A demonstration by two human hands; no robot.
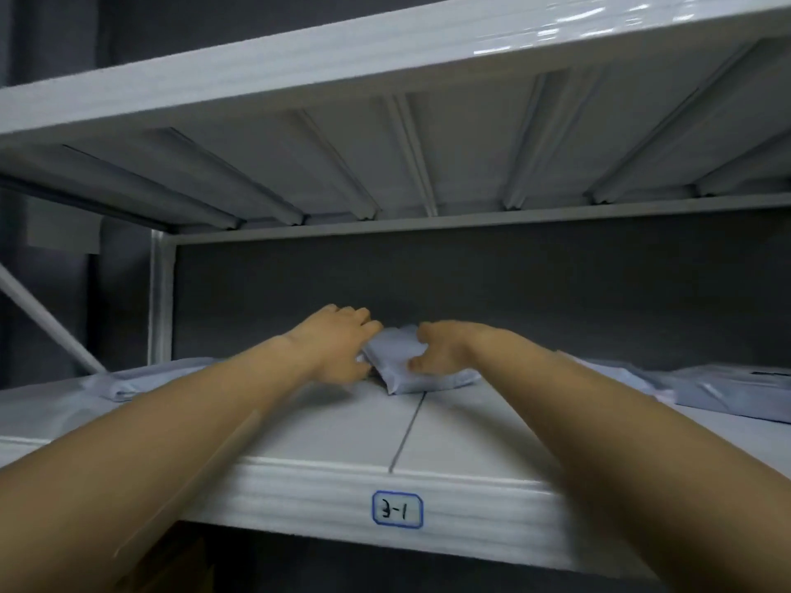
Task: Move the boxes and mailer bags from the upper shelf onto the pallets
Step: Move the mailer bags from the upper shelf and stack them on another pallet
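A small pale grey mailer bag (400, 363) lies deep on the white upper shelf (355, 425), near the dark back wall. Both my arms reach in over the shelf's front edge. My left hand (338, 346) grips the bag's left end, thumb low and fingers curled over its top. My right hand (441, 346) grips the right end in the same way. The bag's underside still touches the shelf.
More grey mailer bags lie flat at the left (124, 385) and at the right (727, 389) of the shelf. A label reading 3-1 (397, 510) marks the front beam. Another white shelf (385, 134) hangs close overhead. A white upright post (160, 293) stands at the back left.
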